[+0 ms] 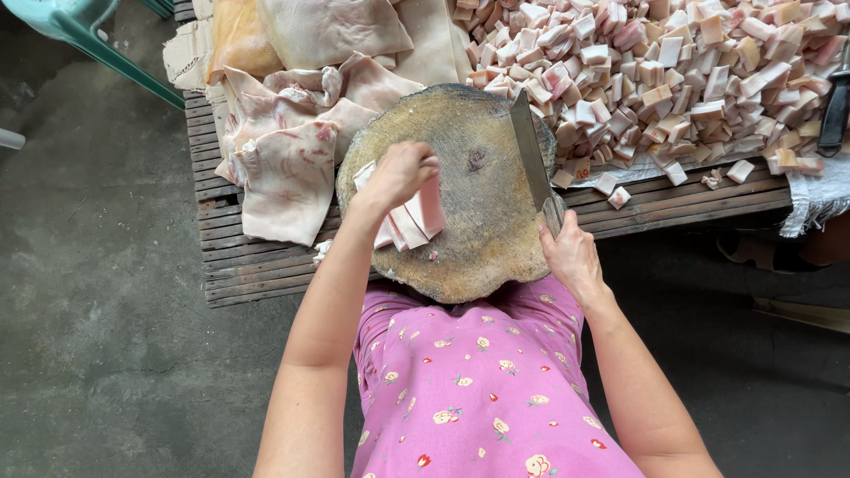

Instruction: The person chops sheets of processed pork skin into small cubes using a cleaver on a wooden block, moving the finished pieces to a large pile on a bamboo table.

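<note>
Down at the round wooden chopping block (pixel 478 195), the left hand (pixel 398 174) curls over a small stack of pork strips (pixel 412 217), fingers bent and pressing down on the upper ends, seemingly to keep the slippery pieces bunched and steady on the wood. The strips lie on the block's left half, fanned slightly, pale pink with a whiter fat edge and a glossy, wet surface. The right hand (pixel 571 257) closes around the handle of a cleaver (pixel 531 155) at the block's right edge; the long blade runs away from the person across the wood, its edge apparently resting on the block, well apart from the strips, which keeps the steel clear of the holding fingers. To the left of the block, broad uncut slabs of pork skin and fat (pixel 292 150) are draped over a slatted wooden pallet (pixel 257 265), within easy reach of the left hand. Beyond the cleaver, a large heap of small cut cubes (pixel 691 80) spreads over the pallet's right side, with a few strays lying near its front edge.
</note>
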